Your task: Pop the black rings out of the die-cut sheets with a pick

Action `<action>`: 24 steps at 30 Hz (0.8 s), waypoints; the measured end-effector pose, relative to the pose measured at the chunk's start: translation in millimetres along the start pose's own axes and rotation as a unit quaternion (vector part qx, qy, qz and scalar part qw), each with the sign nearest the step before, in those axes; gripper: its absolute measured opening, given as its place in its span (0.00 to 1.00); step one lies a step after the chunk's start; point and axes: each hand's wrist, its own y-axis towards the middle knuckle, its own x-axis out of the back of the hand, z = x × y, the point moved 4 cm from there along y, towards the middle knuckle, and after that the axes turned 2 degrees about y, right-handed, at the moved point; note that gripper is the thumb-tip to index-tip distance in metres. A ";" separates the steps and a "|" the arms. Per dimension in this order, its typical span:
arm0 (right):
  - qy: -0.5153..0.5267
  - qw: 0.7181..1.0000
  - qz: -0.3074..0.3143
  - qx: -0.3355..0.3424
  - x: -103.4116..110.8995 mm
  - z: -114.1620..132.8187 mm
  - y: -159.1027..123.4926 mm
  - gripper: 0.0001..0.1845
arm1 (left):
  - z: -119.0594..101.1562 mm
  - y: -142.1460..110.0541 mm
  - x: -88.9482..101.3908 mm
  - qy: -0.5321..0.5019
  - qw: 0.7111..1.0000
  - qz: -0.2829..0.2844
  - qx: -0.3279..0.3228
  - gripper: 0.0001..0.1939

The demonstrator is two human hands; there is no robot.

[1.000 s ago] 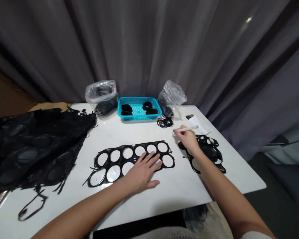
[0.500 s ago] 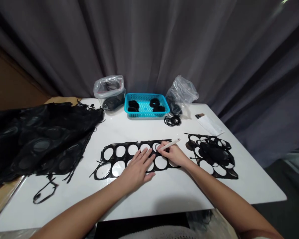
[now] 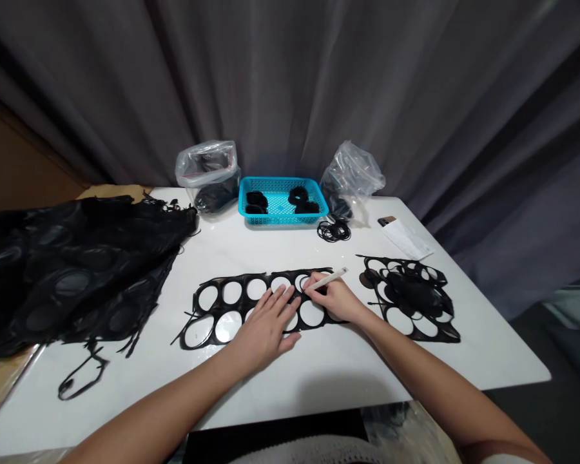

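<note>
My left hand [image 3: 265, 325] lies flat, fingers spread, on a black sheet [image 3: 245, 301] with two rows of large round holes. In my right hand [image 3: 336, 299] is a slim white pen-shaped tool [image 3: 333, 278], pinched between the fingers and slanting up to the right. Its lower end is at a hole in the upper row near the sheet's right end, where a thin black ring shows along the edge. My fingers partly hide the tip, so I cannot tell whether it is a blade. The left hand covers part of the lower row.
A pile of black sheets [image 3: 91, 270] covers the table's left. At right lies another holed sheet with black scraps [image 3: 415, 293]. Behind are a blue basket [image 3: 284, 219] holding black rings, two plastic bags [image 3: 207, 171], loose rings [image 3: 334, 229] and a phone under white paper [image 3: 406, 240].
The whole view has shifted slightly. Both hands, the white tool and the holed sheet keep nearly the same places relative to each other.
</note>
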 end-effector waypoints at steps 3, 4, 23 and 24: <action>-0.074 0.995 -0.015 0.058 -4.4 6.2 -5.5 0.06 | -0.6 -0.3 -0.7 0.005 1.000 0.001 0.008 0.34; -0.107 0.990 -0.017 0.085 -7.5 8.6 -8.1 0.06 | -0.5 -0.4 -1.0 0.008 1.000 0.004 0.015 0.35; -0.248 0.923 -0.292 -0.032 87.8 -23.2 48.6 0.09 | 8.7 -13.3 10.3 -0.036 0.997 0.058 0.023 0.35; -0.260 0.916 -0.302 -0.045 93.5 -24.5 49.3 0.09 | 9.2 -15.2 11.4 -0.033 0.997 0.060 0.019 0.34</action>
